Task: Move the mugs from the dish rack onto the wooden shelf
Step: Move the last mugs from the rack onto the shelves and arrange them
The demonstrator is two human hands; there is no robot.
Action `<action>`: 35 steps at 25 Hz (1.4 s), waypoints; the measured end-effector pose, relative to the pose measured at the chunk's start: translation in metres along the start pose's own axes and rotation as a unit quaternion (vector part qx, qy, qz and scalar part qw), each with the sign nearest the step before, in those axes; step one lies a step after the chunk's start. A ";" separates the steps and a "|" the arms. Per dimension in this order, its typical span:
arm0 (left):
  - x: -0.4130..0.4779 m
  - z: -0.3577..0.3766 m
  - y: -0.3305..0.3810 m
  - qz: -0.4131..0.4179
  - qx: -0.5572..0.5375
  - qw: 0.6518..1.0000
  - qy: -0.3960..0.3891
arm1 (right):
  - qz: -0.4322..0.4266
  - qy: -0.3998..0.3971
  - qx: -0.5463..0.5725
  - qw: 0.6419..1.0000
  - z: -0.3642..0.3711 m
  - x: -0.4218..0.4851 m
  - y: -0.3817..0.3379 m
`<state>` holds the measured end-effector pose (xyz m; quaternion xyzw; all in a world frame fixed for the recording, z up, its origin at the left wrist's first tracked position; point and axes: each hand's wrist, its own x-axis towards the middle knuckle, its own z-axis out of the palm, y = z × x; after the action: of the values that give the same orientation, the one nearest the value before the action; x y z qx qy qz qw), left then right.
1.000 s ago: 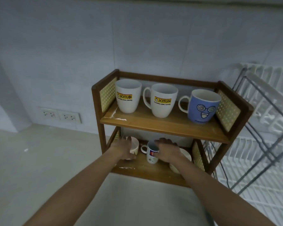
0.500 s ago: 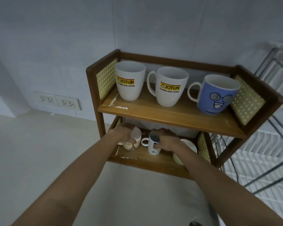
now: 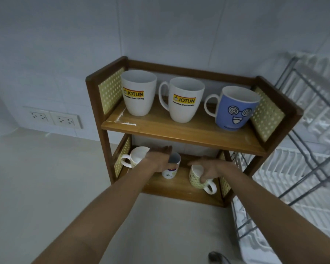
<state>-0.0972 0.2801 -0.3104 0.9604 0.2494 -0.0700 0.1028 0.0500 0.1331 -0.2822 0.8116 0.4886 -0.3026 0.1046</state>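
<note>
Illumination: dim, cool, even; source not visible.
Shadows: soft, deepest under the wooden shelf (image 3: 179, 134) upper board.
Glare: none evident.
Distortion: wide-angle bending toward the edges.
Blur: dish rack (image 3: 303, 149) smeared at right; centre reasonably sharp.

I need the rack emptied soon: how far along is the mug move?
Done: three tall mugs stand on the wooden shelf's top board. In hand: right hand grips a yellow-patterned mug below; left hand covers a small white mug. Left: the white dish rack shows no mugs.

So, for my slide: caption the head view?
Both hands arrange mugs on the wooden shelf's lower tier.
</note>
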 end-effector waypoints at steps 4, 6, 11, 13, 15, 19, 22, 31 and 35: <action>0.005 0.002 0.011 -0.012 0.023 1.000 0.006 | -0.012 0.033 -0.024 0.999 0.003 0.002 0.000; 0.004 0.000 0.011 -0.013 0.023 1.000 0.002 | -0.002 0.036 -0.029 0.999 0.002 0.003 -0.004; 0.001 -0.001 0.011 0.000 0.021 0.999 -0.027 | 0.106 0.080 -0.049 0.990 0.001 0.007 -0.009; 0.000 -0.003 0.013 0.018 0.003 1.000 -0.025 | 0.185 0.098 -0.001 0.978 0.009 0.008 -0.011; -0.002 -0.005 0.013 0.021 -0.024 0.999 0.001 | 0.206 0.097 0.023 0.973 0.008 0.007 -0.009; -0.003 -0.008 0.011 0.017 -0.020 1.000 0.000 | 0.138 -0.014 0.069 0.988 -0.014 -0.010 -0.003; -0.002 -0.009 0.010 0.022 -0.028 0.999 -0.008 | 0.127 0.027 0.046 0.990 -0.006 -0.014 -0.004; -0.004 -0.012 0.004 0.028 -0.077 0.996 -0.032 | 0.151 0.081 -0.022 0.985 0.008 0.000 -0.001; -0.011 -0.035 -0.037 -0.053 0.046 0.996 -0.050 | 0.102 0.122 0.014 0.987 0.001 0.007 -0.015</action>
<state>-0.1219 0.3149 -0.2801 0.9447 0.2911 -0.1350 0.0675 0.0387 0.1452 -0.2855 0.8894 0.4083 -0.1957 0.0627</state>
